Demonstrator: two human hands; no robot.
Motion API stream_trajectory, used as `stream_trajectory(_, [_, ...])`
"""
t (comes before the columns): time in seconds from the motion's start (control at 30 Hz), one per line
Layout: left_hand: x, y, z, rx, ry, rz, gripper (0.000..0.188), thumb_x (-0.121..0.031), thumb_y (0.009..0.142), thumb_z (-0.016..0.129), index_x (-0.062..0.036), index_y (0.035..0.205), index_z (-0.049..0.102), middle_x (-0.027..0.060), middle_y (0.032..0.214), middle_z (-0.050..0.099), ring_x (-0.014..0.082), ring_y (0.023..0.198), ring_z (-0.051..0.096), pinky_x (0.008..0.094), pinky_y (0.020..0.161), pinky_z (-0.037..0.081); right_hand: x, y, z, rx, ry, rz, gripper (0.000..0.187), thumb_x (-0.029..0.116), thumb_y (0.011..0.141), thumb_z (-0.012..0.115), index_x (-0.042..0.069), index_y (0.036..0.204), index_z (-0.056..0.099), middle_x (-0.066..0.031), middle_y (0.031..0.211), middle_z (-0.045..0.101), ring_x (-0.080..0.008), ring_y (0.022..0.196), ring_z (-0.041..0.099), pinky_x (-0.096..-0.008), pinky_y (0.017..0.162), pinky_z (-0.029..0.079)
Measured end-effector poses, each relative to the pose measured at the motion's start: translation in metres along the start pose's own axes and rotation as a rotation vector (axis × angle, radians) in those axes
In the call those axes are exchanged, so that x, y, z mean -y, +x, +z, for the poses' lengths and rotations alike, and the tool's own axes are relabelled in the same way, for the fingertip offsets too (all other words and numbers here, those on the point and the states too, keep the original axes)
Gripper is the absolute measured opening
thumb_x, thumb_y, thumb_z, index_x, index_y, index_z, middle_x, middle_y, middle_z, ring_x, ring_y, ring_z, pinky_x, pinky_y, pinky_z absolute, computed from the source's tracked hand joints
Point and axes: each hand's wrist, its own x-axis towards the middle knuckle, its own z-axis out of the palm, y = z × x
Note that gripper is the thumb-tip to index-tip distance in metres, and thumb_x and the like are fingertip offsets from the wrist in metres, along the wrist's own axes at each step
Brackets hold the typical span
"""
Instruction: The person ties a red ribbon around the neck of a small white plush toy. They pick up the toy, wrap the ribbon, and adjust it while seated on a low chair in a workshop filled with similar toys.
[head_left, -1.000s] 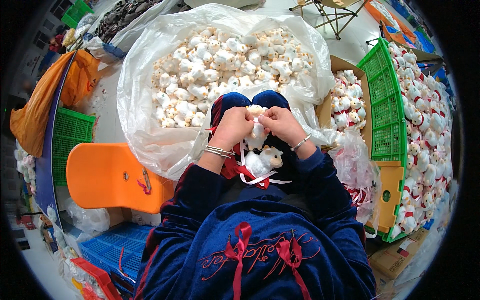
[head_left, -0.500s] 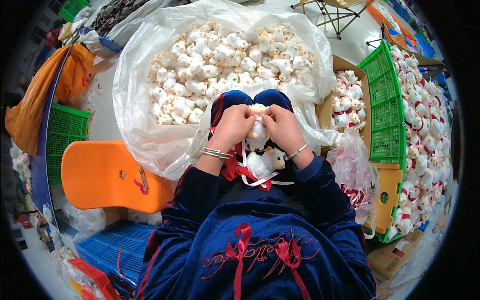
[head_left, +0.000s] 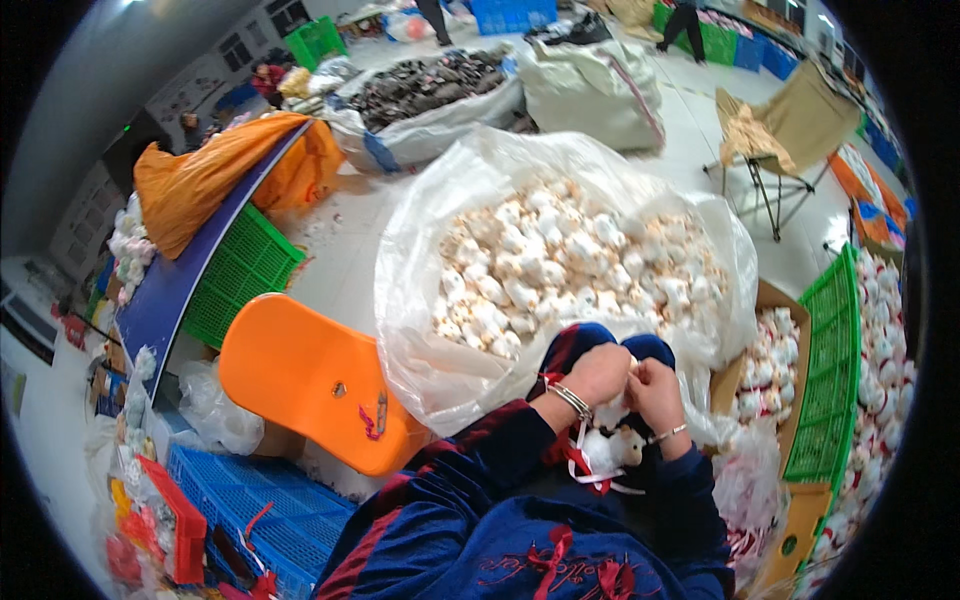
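Over my knees, my left hand (head_left: 597,374) and my right hand (head_left: 657,398) are close together, fingers pinched on a small white plush toy (head_left: 612,411). Most of that toy is hidden behind my hands. A second white plush toy (head_left: 603,452) lies on my lap just below, its pale-snouted head toward my right wrist. Red and white ribbons (head_left: 578,466) trail beside and under it. Beyond my knees stands a large clear plastic sack (head_left: 405,305) full of similar white plush toys (head_left: 540,250).
To the left is an orange chair (head_left: 290,370) with small snips (head_left: 381,410) on it, above a blue crate (head_left: 265,510). At right, a cardboard box (head_left: 735,380) and a green crate (head_left: 825,370) hold ribboned toys. A folding chair (head_left: 790,120) stands far right.
The view has tilted up and swung left, showing more of the room; my lap and hands now appear lower right. My hands stay pinched together on the toy.
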Motion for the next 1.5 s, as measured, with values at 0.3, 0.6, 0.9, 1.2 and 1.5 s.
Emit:
stream_trajectory(0.3, [0.021, 0.006, 0.018, -0.021, -0.232, -0.129, 0.023, -0.019, 0.080, 0.069, 0.0034, 0.084, 0.069, 0.0252, 0.091, 0.069, 0.0419, 0.086, 0.067, 0.0481, 0.079, 0.053, -0.020, 0.010, 0.001, -0.003, -0.127, -0.085, 0.014, 0.009, 0.087, 0.067, -0.003, 0.080, 0.063, -0.0123, 0.064, 0.065, -0.0175, 0.056, 0.065, -0.0322, 0.052, 0.050])
stream_trajectory(0.6, [0.023, -0.005, 0.018, -0.095, -0.519, -0.147, 0.031, -0.025, 0.081, 0.068, 0.0055, 0.075, 0.069, 0.0244, 0.070, 0.066, 0.0352, 0.066, 0.068, 0.0421, 0.064, 0.054, -0.020, 0.004, -0.001, -0.034, -0.120, -0.157, 0.018, 0.010, 0.090, 0.065, -0.002, 0.080, 0.058, -0.0092, 0.065, 0.061, -0.0123, 0.059, 0.056, -0.0314, 0.054, 0.046])
stream_trajectory(0.9, [0.026, -0.010, 0.022, -0.115, -0.539, -0.179, 0.032, -0.024, 0.074, 0.069, 0.0077, 0.071, 0.069, 0.0278, 0.070, 0.065, 0.0394, 0.067, 0.069, 0.0432, 0.065, 0.055, -0.027, 0.003, 0.003, -0.016, -0.014, -0.125, 0.019, 0.010, 0.091, 0.065, -0.003, 0.080, 0.057, -0.0083, 0.066, 0.059, -0.0112, 0.060, 0.054, -0.0311, 0.054, 0.045])
stream_trajectory(1.2, [0.039, -0.004, 0.037, -0.094, -0.541, -0.122, 0.024, -0.024, 0.079, 0.069, -0.0008, 0.084, 0.073, 0.0186, 0.080, 0.072, 0.0249, 0.067, 0.070, 0.0390, 0.064, 0.056, -0.014, -0.002, 0.001, -0.061, -0.267, -0.279, 0.019, 0.016, 0.092, 0.061, -0.001, 0.084, 0.057, -0.0201, 0.072, 0.061, -0.0317, 0.064, 0.060, -0.0408, 0.059, 0.046])
stream_trajectory(1.5, [0.035, -0.014, 0.021, 0.088, -0.965, -0.241, 0.017, -0.017, 0.095, 0.060, -0.0001, 0.096, 0.062, 0.0043, 0.076, 0.066, 0.0113, 0.061, 0.067, 0.0260, 0.055, 0.054, -0.016, -0.004, 0.006, -0.067, -0.037, -0.086, 0.019, 0.016, 0.092, 0.061, -0.002, 0.086, 0.060, -0.0199, 0.072, 0.063, -0.0321, 0.064, 0.064, -0.0397, 0.060, 0.049])
